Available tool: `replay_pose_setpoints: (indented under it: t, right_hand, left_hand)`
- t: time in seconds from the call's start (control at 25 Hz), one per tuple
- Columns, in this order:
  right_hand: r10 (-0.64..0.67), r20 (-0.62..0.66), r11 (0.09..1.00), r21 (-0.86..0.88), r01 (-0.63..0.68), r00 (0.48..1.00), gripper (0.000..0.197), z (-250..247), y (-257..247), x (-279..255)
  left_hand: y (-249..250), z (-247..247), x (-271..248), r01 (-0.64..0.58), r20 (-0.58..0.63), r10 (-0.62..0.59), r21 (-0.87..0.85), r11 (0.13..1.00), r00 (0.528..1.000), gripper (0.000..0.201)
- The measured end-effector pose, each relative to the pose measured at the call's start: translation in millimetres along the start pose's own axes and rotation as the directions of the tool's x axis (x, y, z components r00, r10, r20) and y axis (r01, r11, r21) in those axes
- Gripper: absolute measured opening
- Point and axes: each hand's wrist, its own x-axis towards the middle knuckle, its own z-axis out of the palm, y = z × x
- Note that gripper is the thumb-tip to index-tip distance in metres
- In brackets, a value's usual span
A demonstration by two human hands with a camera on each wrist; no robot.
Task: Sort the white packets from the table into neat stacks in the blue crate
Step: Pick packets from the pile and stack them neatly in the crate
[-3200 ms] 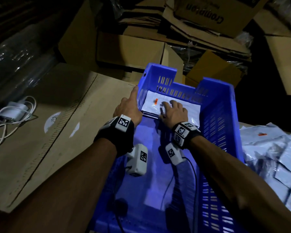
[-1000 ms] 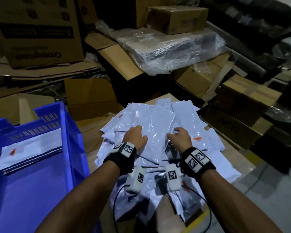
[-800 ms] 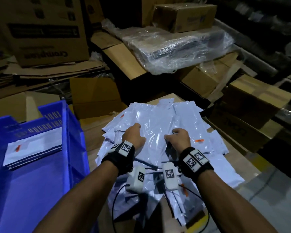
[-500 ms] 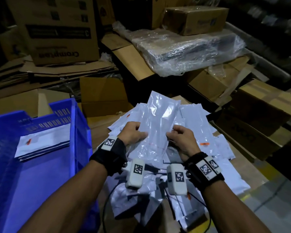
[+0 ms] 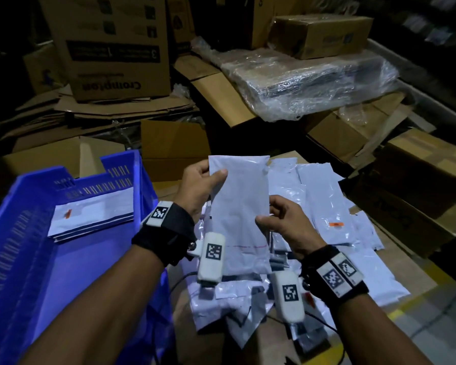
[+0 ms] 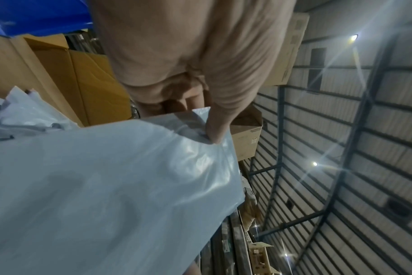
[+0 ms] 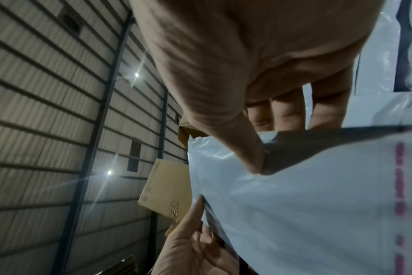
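You have one blue slatted plastic crate (image 5: 21,233) in view. Inside it, against its far wall, sits one stack of flat white packets (image 5: 92,217); how many it holds cannot be told, though several edges show. To the right of the crate, one white plastic packet (image 5: 238,206) is held up by two hands: your left hand (image 5: 200,185) and your right hand (image 5: 287,227). Beyond that, farther right of the crate, lies one loose heap of white packets (image 5: 324,206) on the bench, too overlapped to count. Two packets show an orange label: one in the crate, one in the heap.
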Motion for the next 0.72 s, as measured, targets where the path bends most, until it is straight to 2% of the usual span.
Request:
replay_pose_setpoints:
  t: [0.2,0.32,0.44,0.52,0.64,0.72]
  right_hand:
    - [-0.152,-0.006,0.987,-0.049,0.152,0.988,0.011,17,-24,3]
    - [-0.205,-0.052,0.978,-0.059,0.202,0.977,0.016,28,-37,10]
    - [-0.179,-0.105,0.984,-0.032,0.177,0.978,0.028,37,-41,13]
    - [-0.135,-0.121,0.99,0.026,0.14,0.983,0.028,41,-42,14]
    - [-0.067,-0.077,0.996,0.058,0.072,0.995,0.022,44,-34,15]
    - [-0.046,-0.008,0.998,-0.043,0.046,0.999,0.022,46,-22,13]
  left_hand:
    - [0,-12,-13,-0.005,0.001,0.005,-0.015,1.0,1.0,0.018]
    - [0,-17,-19,0.009,-0.005,-0.01,-0.039,0.999,1.0,0.02]
    - [-1,-28,-21,0.032,-0.025,-0.033,-0.055,0.998,0.999,0.022]
    - [-2,-35,-22,0.037,-0.042,-0.04,-0.069,0.997,0.998,0.024]
    - [-1,-42,-23,0.044,-0.098,-0.057,-0.129,0.991,0.994,0.024]
    - [-1,-46,-21,0.052,-0.124,-0.076,-0.183,0.982,0.989,0.026]
